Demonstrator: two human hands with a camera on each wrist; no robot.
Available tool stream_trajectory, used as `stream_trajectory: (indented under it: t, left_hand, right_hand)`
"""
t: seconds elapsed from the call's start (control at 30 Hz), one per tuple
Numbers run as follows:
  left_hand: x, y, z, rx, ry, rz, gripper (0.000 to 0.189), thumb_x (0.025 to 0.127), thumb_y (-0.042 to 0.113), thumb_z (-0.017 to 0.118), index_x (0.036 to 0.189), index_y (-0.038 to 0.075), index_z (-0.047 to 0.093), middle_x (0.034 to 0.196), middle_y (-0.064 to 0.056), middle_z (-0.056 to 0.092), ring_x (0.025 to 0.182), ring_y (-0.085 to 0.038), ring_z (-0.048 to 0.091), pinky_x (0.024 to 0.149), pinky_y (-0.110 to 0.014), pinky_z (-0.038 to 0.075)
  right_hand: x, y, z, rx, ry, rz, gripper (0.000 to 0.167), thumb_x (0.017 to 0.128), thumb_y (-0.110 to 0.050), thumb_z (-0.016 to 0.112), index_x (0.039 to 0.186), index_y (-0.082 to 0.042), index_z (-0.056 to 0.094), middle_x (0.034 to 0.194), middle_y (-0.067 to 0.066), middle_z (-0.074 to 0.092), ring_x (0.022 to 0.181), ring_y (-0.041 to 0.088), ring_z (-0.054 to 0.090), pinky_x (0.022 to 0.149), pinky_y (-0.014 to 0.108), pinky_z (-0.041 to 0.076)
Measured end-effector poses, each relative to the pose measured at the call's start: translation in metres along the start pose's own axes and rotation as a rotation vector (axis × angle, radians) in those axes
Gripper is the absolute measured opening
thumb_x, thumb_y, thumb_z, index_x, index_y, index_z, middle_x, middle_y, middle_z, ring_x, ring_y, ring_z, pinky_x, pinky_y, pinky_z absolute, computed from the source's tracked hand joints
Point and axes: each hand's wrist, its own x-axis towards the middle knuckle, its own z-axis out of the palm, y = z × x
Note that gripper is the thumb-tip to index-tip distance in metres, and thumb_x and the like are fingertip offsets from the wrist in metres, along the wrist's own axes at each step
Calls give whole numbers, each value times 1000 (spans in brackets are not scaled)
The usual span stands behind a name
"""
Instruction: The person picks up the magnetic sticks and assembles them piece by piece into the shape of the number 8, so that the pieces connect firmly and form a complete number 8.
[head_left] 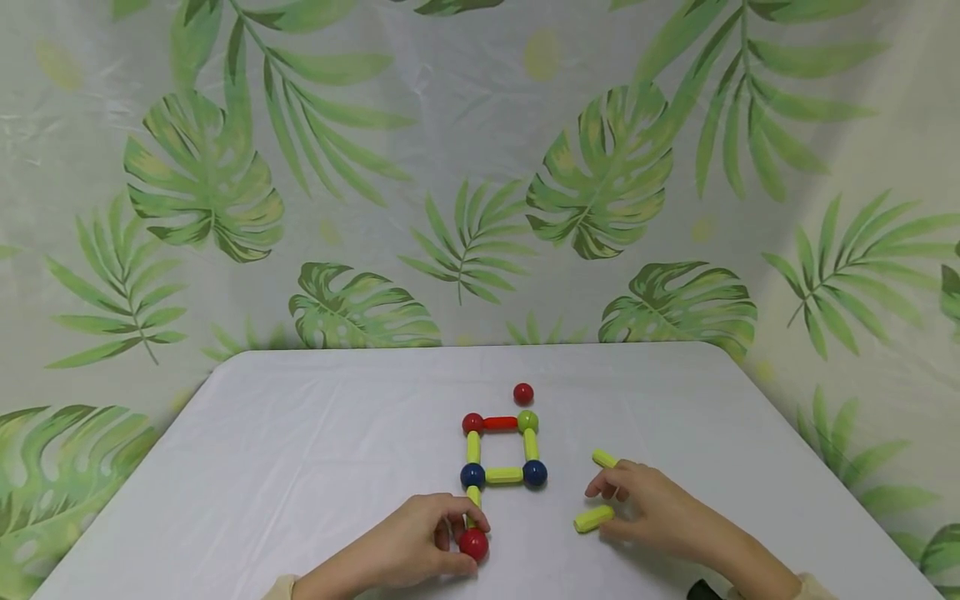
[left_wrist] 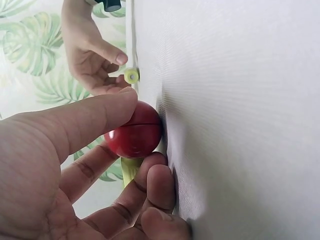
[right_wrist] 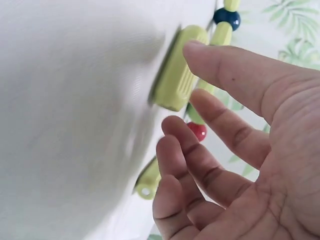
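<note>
My left hand [head_left: 420, 537] pinches a red ball [head_left: 474, 545] between thumb and fingers. That ball meets the near end of a yellow-green stick [head_left: 474, 497], which runs up to a dark blue ball [head_left: 472, 475]. In the left wrist view the thumb [left_wrist: 100, 112] lies across the red ball [left_wrist: 134, 137]. Over on the right, my right hand [head_left: 656, 508] is beside a loose yellow-green stick [head_left: 594, 518], its fingers loosely bent. In the right wrist view the thumb tip overlaps this stick [right_wrist: 181, 70]; whether it touches I cannot tell. No finger wraps it.
A square of sticks and balls lies mid-table, with a red stick [head_left: 500, 423], a green ball [head_left: 528, 422] and another blue ball [head_left: 535, 473]. Behind it sits a loose red ball [head_left: 523, 393]. Another yellow-green stick [head_left: 603, 458] lies beyond the right hand.
</note>
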Motion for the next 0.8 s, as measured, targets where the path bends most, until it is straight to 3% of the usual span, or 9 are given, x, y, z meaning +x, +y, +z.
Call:
stream_trajectory:
  t: [0.33,0.8]
  left_hand:
    - [0,-1,-2,-17,-3,-7,33,87,16,90,115,26,76,91,6,64,75,-10,56,64,-20,45]
    - [1,-2,-4,-48,-14,-8,33,87,14,90,114,26,76,91,5,64,76,-10,56,65,-20,45]
  right_hand:
    - [-3,11,1,70,-38,-28,28,90,-23,87,114,-16,73,105,-11,65,91,0,56,78,25,51]
    - [-2,11,2,129,-67,10,20,93,-16,84,109,-12,74,95,-8,68,83,-3,56,73,23,51]
